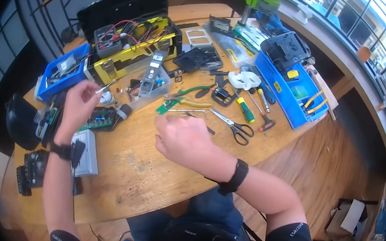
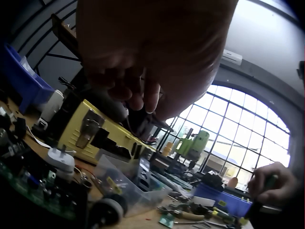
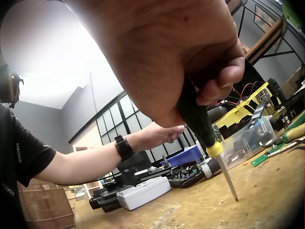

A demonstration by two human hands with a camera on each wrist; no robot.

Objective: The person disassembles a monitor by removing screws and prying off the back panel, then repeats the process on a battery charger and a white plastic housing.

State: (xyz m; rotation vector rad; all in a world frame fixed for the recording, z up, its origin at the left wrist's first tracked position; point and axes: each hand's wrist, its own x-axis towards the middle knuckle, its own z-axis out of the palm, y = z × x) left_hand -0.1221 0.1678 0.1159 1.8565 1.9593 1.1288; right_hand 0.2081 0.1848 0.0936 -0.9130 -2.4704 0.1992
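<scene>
My right hand [image 1: 186, 136] grips a screwdriver [image 3: 198, 117] with a dark green handle and yellow collar. Its shaft points down in the right wrist view, the tip right at the wooden tabletop. From the head the hand hides this screwdriver. My left hand [image 1: 79, 104] is raised over the left side of the table, fingertips drawn together. A thin light-coloured piece [image 1: 99, 92] shows at those fingertips in the head view; I cannot tell its kind. Below that hand are a green circuit board [image 1: 99, 118] and a white plug [image 2: 61, 160].
An open black and yellow toolbox [image 1: 133, 55] stands at the back left beside a blue bin [image 1: 57, 87]. Scissors [image 1: 235, 127], another green screwdriver [image 1: 245, 110] and pliers [image 1: 195, 103] lie beyond my right hand. A blue tray [image 1: 294, 116] stands right; a white box [image 1: 86, 155] lies left.
</scene>
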